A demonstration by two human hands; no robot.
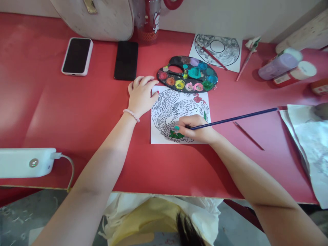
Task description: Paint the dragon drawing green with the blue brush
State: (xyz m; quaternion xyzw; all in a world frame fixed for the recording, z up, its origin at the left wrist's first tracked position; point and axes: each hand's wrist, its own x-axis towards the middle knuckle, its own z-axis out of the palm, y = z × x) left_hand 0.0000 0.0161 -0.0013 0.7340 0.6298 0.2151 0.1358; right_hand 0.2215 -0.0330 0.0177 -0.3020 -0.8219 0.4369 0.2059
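My right hand (194, 128) is closed around a paintbrush with a long dark blue handle (238, 118), low over a sheet with a printed dragon drawing (166, 109). Its tip is hidden by the fingers, beside a green painted patch (176, 134). A red patch shows at the sheet's upper right. Fingers spread, my left hand (142, 95) lies at the sheet's upper left corner, thumb on the paper, fingertips close to the palette. Just above the sheet is that black oval paint palette (174, 86), its wells filled with many colours.
Two phones, one white-edged (77, 56) and one black (126, 60), lie beyond my left hand. A round-pattern drawing (217, 51) with a red brush (212, 57) lies behind the palette. Paint bottles (280, 64) and loose papers (310, 147) are at right; a thin brush (248, 135) lies nearer. A white power bank (28, 163) sits front left.
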